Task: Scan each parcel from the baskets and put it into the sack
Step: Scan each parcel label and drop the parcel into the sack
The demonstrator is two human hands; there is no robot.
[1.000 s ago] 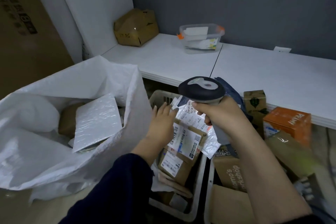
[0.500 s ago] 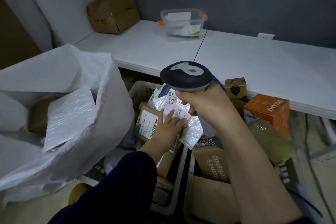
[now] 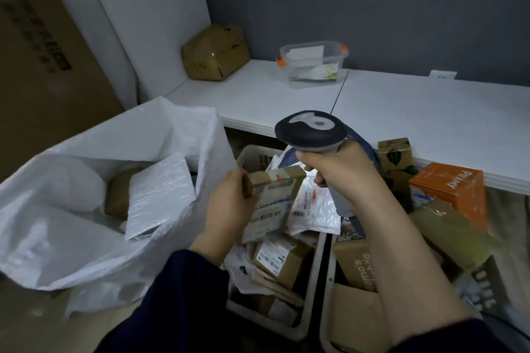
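My left hand (image 3: 229,203) grips a small brown cardboard parcel (image 3: 271,203) with a white barcode label, lifted and tilted above the left basket (image 3: 252,156). Just to its right, my right hand (image 3: 341,172) holds a grey and dark handheld scanner (image 3: 311,130), head above the parcel. The basket holds several more parcels, among them a silver bubble mailer (image 3: 315,209) and a labelled box (image 3: 279,259). The white woven sack (image 3: 94,223) stands open on the left with a white mailer (image 3: 160,195) and brown parcels inside.
A second basket (image 3: 327,281) on the right holds brown boxes; an orange box (image 3: 453,189) and a small printed carton (image 3: 395,155) stand behind it. A white tabletop (image 3: 401,112) carries a clear plastic tub (image 3: 314,64) and a crumpled cardboard box (image 3: 215,51).
My left hand has taken the labelled brown parcel out of the basket and raised it toward the scanner. The view has swung back left, showing more of the sack.
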